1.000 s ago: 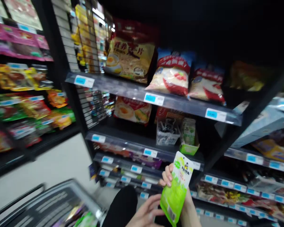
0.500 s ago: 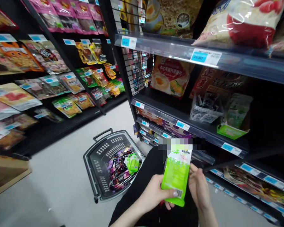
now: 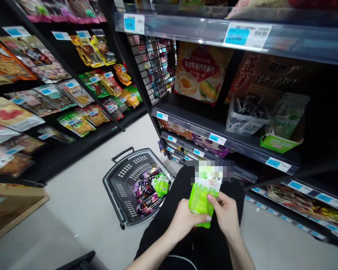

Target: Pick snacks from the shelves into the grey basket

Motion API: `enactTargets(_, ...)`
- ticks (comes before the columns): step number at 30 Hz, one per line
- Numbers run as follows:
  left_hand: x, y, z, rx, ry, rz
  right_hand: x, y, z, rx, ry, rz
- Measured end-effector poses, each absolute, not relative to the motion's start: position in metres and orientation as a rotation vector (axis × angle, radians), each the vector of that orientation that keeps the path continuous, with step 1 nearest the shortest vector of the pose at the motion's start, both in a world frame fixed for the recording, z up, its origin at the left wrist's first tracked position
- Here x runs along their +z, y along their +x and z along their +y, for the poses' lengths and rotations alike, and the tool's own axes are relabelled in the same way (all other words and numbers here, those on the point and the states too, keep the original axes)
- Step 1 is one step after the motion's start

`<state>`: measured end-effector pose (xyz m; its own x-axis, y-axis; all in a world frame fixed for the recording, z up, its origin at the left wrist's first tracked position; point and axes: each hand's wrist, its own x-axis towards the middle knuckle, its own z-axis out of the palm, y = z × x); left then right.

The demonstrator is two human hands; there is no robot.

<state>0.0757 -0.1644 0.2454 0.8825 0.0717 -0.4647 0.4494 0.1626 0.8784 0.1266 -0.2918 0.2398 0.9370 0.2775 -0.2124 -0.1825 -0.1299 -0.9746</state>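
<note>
A green and white snack packet (image 3: 202,198) is held in front of my knees, its upper end blurred out. My left hand (image 3: 186,217) grips its lower left side, with the thumb across the front near the bottom. On the right edge, my right hand (image 3: 225,210) pinches the packet, thumb on the front face and the other fingers partly hidden behind. To the left on the floor stands a dark grey shopping basket (image 3: 124,187). Inside it lie many small purple and black wrapped snacks (image 3: 146,195) and some green packets (image 3: 161,185).
A shelf on the right carries a clear tub of small sachets (image 3: 243,120), a green-fronted carton (image 3: 281,142) with packets, and an oatmeal bag (image 3: 199,75). Bagged snacks (image 3: 76,123) fill the left shelves. A cardboard box (image 3: 14,210) sits at the lower left.
My right hand has come from beside the packet onto its right edge, its thumb now on the front. The packet has moved slightly left, and the view has tilted downward.
</note>
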Motion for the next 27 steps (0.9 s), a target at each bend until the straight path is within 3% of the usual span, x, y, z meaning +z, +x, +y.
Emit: enactTargets(27, 0.212, 0.071, -0.172, -0.331, 1.216, 0.421, 0.212, 0.133, -0.297, 0.484, -1.529, 0.087)
